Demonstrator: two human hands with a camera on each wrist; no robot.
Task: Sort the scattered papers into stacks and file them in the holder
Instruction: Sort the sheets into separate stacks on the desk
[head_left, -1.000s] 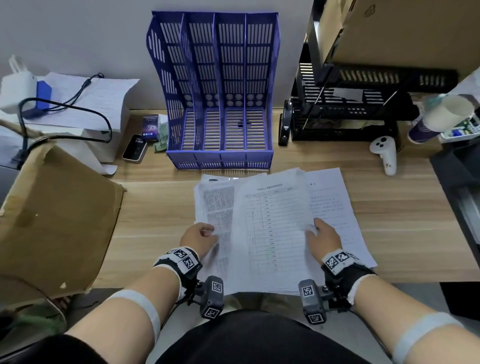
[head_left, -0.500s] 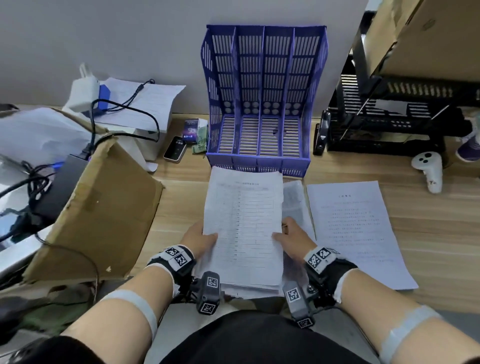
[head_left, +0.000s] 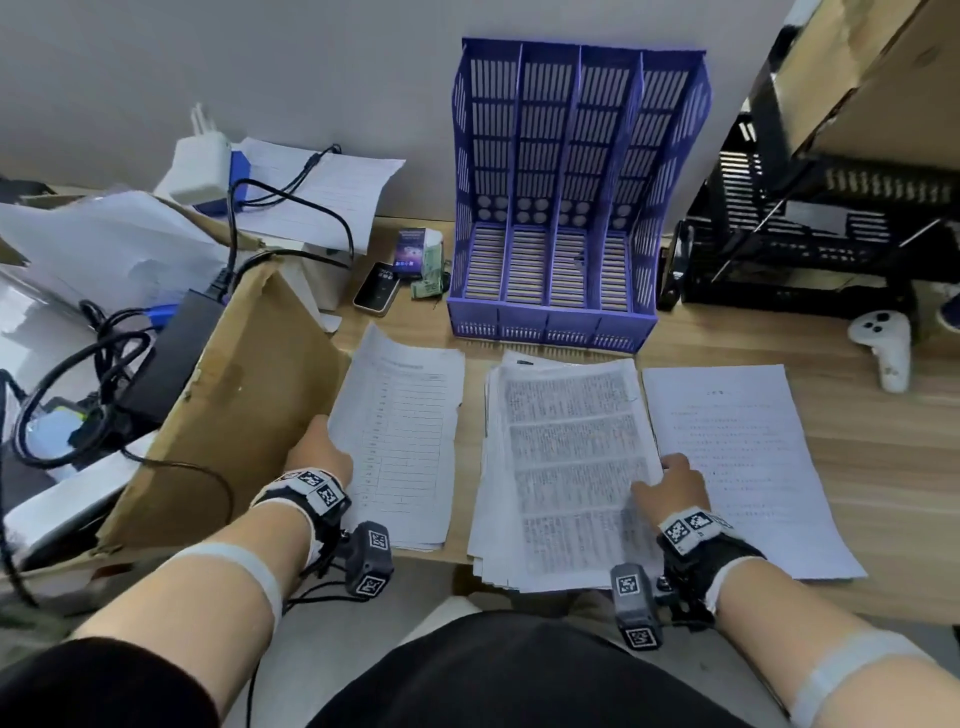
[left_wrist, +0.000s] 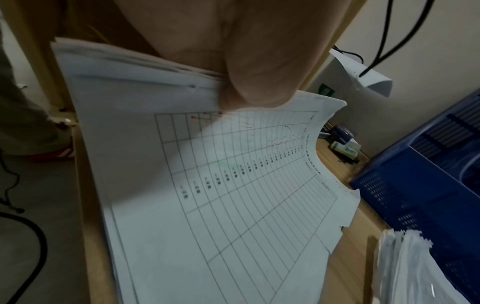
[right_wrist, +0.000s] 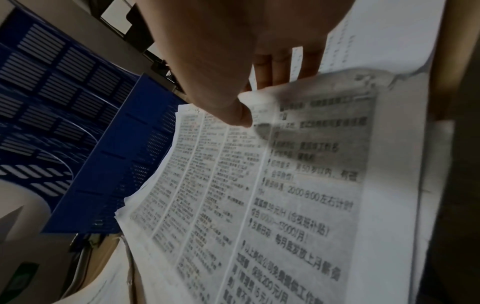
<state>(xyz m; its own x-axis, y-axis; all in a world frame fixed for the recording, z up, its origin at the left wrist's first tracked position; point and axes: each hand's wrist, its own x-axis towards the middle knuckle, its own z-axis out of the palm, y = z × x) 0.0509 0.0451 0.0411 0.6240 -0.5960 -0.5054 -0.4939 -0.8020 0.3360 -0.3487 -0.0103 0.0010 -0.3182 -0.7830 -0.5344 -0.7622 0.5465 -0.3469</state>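
The pale wood-grain surface is carrying everything, and the tall blue slotted plastic file holder is standing at its back edge against the wall, its four compartments holding no paper. In front of it three lots of white paper are lying side by side. The middle stack of densely printed, newsprint-like sheets is the thickest, its edges fanned and uneven. The left stack of ruled table forms is thinner, its far corners curling up. A single sparsely printed sheet is lying flat on the right. The left hand is pinching the left edge of the forms, thumb on top. The right hand is gripping the newsprint stack's right edge, thumb above, fingers tucked beneath.
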